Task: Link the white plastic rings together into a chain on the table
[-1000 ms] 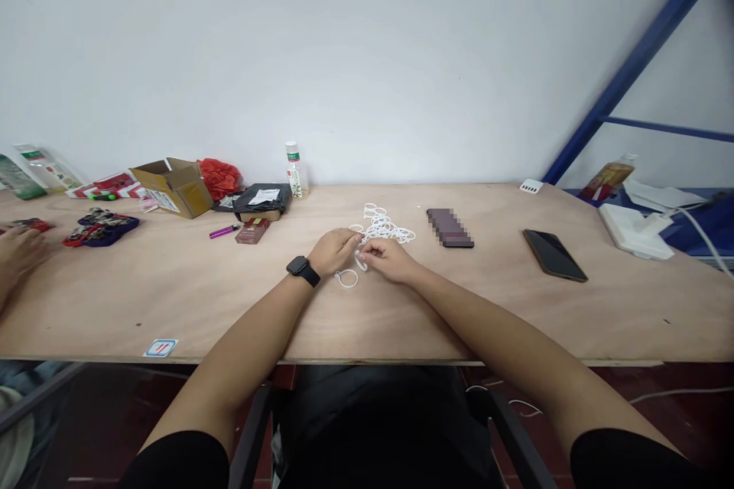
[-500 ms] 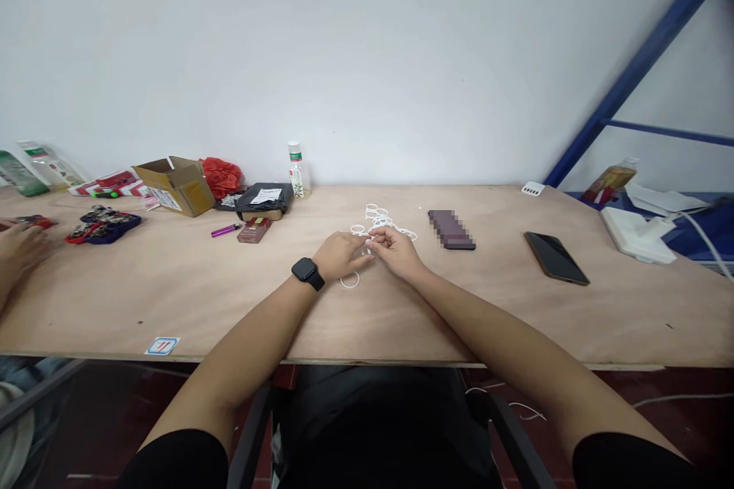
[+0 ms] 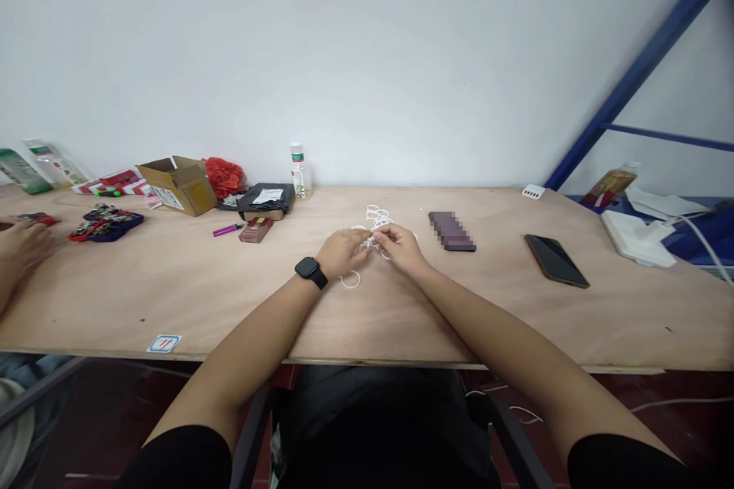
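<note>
My left hand (image 3: pixel 344 248), below a black watch (image 3: pixel 310 270), has its thumb and fingers closed on thin white ring pieces just over the tabletop. Against its fingertips, my right hand (image 3: pixel 400 246) pinches a white ring (image 3: pixel 372 242) between thumb and index finger. How the pieces between the fingertips fit together is too small to make out. Several more white rings (image 3: pixel 377 211) lie linked or overlapping behind the hands, partly covered by them. One loose-looking white ring (image 3: pixel 351 280) rests on the table under my left hand.
A cigarette pack (image 3: pixel 255 230), purple lighter (image 3: pixel 228 230), black parcel (image 3: pixel 265 201), cardboard box (image 3: pixel 182 187) and bottle (image 3: pixel 299 172) stand left. Two phones, one pixelated (image 3: pixel 452 231) and one dark (image 3: pixel 555 260), lie right. Another person's hand (image 3: pixel 23 248) works at the far left.
Both hands have shifted very slightly right, staying together at the fingertips. The ring pile behind is more covered by the right hand. The view has tilted a little.
</note>
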A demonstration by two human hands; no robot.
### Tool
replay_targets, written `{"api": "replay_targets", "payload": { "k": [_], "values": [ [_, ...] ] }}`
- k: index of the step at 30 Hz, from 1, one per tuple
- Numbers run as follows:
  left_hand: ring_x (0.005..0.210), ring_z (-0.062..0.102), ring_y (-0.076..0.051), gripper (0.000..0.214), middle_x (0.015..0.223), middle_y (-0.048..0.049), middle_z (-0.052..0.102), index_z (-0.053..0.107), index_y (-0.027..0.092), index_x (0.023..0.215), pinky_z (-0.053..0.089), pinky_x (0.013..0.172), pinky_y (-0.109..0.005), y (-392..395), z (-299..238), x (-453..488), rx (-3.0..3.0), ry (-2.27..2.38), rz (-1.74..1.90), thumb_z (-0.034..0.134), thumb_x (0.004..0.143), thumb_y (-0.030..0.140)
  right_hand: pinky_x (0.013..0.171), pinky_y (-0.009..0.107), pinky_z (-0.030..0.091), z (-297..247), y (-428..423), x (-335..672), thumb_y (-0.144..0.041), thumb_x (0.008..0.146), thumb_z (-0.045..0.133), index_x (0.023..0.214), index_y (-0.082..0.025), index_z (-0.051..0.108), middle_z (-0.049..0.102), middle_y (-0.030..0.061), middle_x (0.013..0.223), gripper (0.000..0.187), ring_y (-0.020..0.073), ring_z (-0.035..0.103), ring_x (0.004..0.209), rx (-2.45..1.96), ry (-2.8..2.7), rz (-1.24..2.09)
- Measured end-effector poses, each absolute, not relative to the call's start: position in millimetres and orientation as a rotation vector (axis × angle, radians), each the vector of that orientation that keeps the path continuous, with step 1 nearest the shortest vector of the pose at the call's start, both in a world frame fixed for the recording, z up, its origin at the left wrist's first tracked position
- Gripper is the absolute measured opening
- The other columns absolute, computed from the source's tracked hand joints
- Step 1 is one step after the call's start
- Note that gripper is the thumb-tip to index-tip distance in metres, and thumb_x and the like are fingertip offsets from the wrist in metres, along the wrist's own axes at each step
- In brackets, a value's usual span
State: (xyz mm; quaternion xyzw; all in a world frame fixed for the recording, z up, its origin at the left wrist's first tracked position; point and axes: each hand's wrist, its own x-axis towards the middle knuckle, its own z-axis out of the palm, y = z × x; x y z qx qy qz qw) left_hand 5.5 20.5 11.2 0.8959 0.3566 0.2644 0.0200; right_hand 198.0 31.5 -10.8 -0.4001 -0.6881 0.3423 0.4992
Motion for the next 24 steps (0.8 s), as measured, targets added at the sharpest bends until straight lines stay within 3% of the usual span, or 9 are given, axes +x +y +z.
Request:
{"api": "replay_targets", "payload": {
  "k": [2,4,8,15,18,20,24],
  "values": [
    [0.105,0.058,-0.024,0.037,0.119,-0.0129,0.059,0.062,0.02,0.123,0.045,0.093,-0.036,24,7,4,2.761,1.211,0.875,0.053,0.09,0.034,0.068,0.029,0.05,-10,38,207,-0.039,0.087,0.054,0.098,-0.018,0.066,0.069,0.004,0.081,0.026,0.0171,0.063,0.073,-1.075,-1.651,0.675],
    [0.1,0.059,-0.024,0.038,0.11,-0.0124,0.061,0.062,0.021,0.125,0.046,0.09,-0.036,28,4,1,2.716,1.353,0.84,0.052,0.09,0.033,0.074,0.032,0.049,-10,45,218,-0.031,0.086,0.055,0.102,-0.019,0.067,0.07,0.0045,0.085,0.023,0.0187,0.063,0.079,-1.201,-1.716,0.457],
    [0.09,0.063,-0.02,0.051,0.102,-0.0072,0.067,0.048,0.02,0.138,0.048,0.083,-0.031,30,1,-3,2.611,1.4,0.666,0.053,0.089,0.031,0.088,0.038,0.043,-12,56,233,-0.023,0.085,0.056,0.096,-0.019,0.071,0.071,0.0077,0.097,0.019,0.0233,0.06,0.094,-1.362,-1.919,0.144],
    [0.087,0.064,-0.019,0.054,0.103,-0.0057,0.068,0.05,0.018,0.135,0.048,0.081,-0.031,27,4,0,2.521,1.369,0.737,0.058,0.085,0.035,0.089,0.038,0.038,-12,53,226,-0.026,0.083,0.06,0.089,-0.022,0.074,0.07,0.0075,0.102,0.015,0.0258,0.056,0.1,-1.434,-2.038,0.052],
    [0.083,0.063,-0.019,0.043,0.093,-0.0047,0.069,0.059,0.018,0.122,0.047,0.076,-0.03,26,9,-1,2.521,1.358,0.753,0.057,0.085,0.039,0.089,0.039,0.037,-12,51,223,-0.031,0.082,0.063,0.082,-0.024,0.074,0.069,0.0069,0.098,0.013,0.026,0.055,0.1,-1.45,-2.059,0.065],
    [0.073,0.061,-0.017,0.034,0.08,-0.003,0.067,0.067,0.019,0.102,0.045,0.067,-0.028,25,14,-5,2.518,1.338,0.668,0.057,0.084,0.045,0.09,0.04,0.037,-14,52,222,-0.031,0.082,0.063,0.078,-0.023,0.073,0.068,0.0078,0.099,0.014,0.0262,0.053,0.1,-1.452,-2.071,0.075],
    [0.06,0.055,-0.013,0.039,0.068,0.0,0.063,0.066,0.018,0.076,0.038,0.054,-0.024,22,20,-13,2.438,1.233,0.431,0.063,0.075,0.057,0.091,0.041,0.038,-17,55,221,-0.025,0.083,0.058,0.074,-0.02,0.069,0.065,0.0091,0.107,0.015,0.0259,0.051,0.102,-1.391,-2.039,0.071]
  ]
}}
